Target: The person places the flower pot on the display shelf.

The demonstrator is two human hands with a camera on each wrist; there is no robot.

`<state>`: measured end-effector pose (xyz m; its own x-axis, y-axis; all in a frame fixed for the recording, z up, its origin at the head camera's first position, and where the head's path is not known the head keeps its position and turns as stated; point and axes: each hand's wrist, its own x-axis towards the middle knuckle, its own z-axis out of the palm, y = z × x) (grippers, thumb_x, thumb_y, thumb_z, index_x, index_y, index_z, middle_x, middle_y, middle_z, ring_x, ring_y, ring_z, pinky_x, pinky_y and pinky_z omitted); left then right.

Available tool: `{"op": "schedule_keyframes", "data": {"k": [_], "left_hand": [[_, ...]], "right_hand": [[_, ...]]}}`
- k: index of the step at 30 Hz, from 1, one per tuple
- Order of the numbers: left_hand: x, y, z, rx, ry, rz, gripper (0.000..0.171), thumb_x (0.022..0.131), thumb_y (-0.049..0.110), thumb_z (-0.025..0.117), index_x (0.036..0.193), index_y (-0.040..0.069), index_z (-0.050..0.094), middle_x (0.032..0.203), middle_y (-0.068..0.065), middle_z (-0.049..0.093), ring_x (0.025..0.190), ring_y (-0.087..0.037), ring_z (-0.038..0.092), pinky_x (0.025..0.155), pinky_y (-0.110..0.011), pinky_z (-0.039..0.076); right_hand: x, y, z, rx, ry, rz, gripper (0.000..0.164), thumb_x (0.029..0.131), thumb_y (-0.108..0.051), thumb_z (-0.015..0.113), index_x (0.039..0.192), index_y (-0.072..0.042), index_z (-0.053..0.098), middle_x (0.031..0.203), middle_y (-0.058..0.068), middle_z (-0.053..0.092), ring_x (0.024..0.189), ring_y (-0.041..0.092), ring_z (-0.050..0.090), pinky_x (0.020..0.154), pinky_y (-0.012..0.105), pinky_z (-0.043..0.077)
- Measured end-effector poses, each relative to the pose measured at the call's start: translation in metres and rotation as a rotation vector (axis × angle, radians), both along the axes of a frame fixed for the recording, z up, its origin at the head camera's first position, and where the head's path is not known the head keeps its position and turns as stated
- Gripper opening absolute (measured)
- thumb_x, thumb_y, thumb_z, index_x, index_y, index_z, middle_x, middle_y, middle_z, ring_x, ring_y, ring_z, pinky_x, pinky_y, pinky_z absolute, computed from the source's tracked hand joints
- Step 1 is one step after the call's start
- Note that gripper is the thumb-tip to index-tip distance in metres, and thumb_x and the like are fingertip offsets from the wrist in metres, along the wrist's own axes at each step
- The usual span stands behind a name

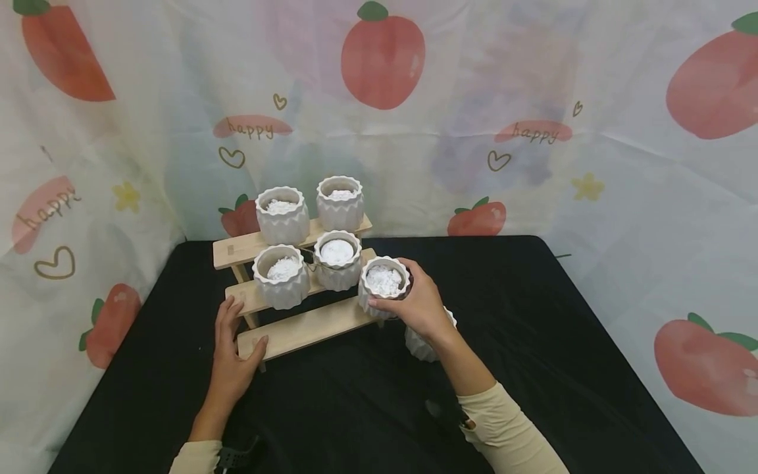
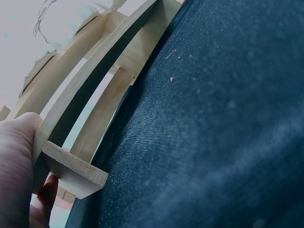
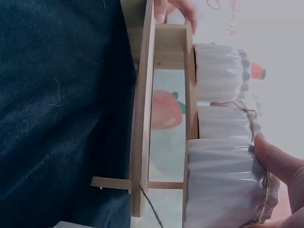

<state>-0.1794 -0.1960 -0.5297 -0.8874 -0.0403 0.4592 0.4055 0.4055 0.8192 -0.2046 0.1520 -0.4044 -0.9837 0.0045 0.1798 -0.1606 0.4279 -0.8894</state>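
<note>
A three-step wooden stand (image 1: 308,327) stands on the black cloth. My left hand (image 1: 232,355) grips its left end, the thumb (image 2: 21,135) on the lowest board. My right hand (image 1: 423,304) holds a white scalloped pot (image 1: 383,282) with white crumbly filling, over the right end of the lowest step. In the right wrist view, a gap shows between this held pot (image 3: 221,185) and the lowest board (image 3: 141,114). Another white pot (image 1: 419,343) stands on the cloth, partly hidden behind my right forearm. Twine shows on the held pot.
Two similar pots, a left one (image 1: 281,280) and a right one (image 1: 337,263), stand on the middle step. Two more, a left one (image 1: 282,220) and a right one (image 1: 341,205), stand on the top step. A printed curtain (image 1: 408,164) hangs close behind the table (image 1: 509,283).
</note>
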Motion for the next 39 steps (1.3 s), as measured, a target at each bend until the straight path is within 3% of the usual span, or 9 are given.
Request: {"op": "schedule_keyframes", "data": {"k": [8,28,32,34,39], "left_hand": [[0.001,0.003,-0.005,0.003,-0.007,0.003,0.090,0.088,-0.008,0.078,0.160,0.017,0.031,0.171,0.000,0.010,0.148,-0.032,0.028,0.115,-0.016,0.023],[0.002,0.002,-0.007,-0.005,0.001,0.000,0.089,0.089,-0.007,0.076,0.161,0.018,0.031,0.171,0.001,0.009,0.149,-0.034,0.026,0.115,-0.017,0.024],[0.002,0.001,-0.006,-0.007,0.017,0.002,0.089,0.087,-0.009,0.076,0.160,0.016,0.032,0.171,0.001,0.010,0.149,-0.028,0.027,0.115,-0.017,0.025],[0.005,0.004,0.001,-0.003,0.023,0.008,0.087,0.087,-0.012,0.075,0.159,0.011,0.032,0.171,-0.004,0.011,0.148,-0.027,0.028,0.115,-0.017,0.025],[0.004,0.003,0.003,0.004,0.014,0.010,0.087,0.087,-0.012,0.075,0.159,0.010,0.032,0.171,-0.003,0.010,0.148,-0.032,0.028,0.116,-0.018,0.025]], "right_hand": [[0.000,-0.002,-0.006,0.015,-0.031,-0.006,0.091,0.066,-0.013,0.100,0.143,-0.003,0.053,0.131,0.013,0.062,0.120,0.029,0.056,0.103,0.045,0.045],[-0.007,-0.002,-0.023,0.033,-0.100,0.065,0.091,0.069,-0.013,0.097,0.145,0.001,0.048,0.133,0.016,0.060,0.120,0.032,0.056,0.103,0.048,0.045],[-0.007,-0.002,-0.026,0.033,-0.104,0.073,0.091,0.069,-0.012,0.097,0.145,0.000,0.048,0.132,0.015,0.059,0.119,0.032,0.056,0.102,0.047,0.046],[-0.008,-0.002,-0.026,0.039,-0.103,0.080,0.091,0.070,-0.013,0.096,0.145,-0.001,0.047,0.133,0.015,0.058,0.120,0.032,0.055,0.102,0.047,0.046],[-0.010,-0.005,-0.024,0.072,-0.103,0.100,0.090,0.072,-0.014,0.094,0.146,-0.001,0.045,0.135,0.016,0.054,0.120,0.032,0.054,0.101,0.048,0.046]]}}
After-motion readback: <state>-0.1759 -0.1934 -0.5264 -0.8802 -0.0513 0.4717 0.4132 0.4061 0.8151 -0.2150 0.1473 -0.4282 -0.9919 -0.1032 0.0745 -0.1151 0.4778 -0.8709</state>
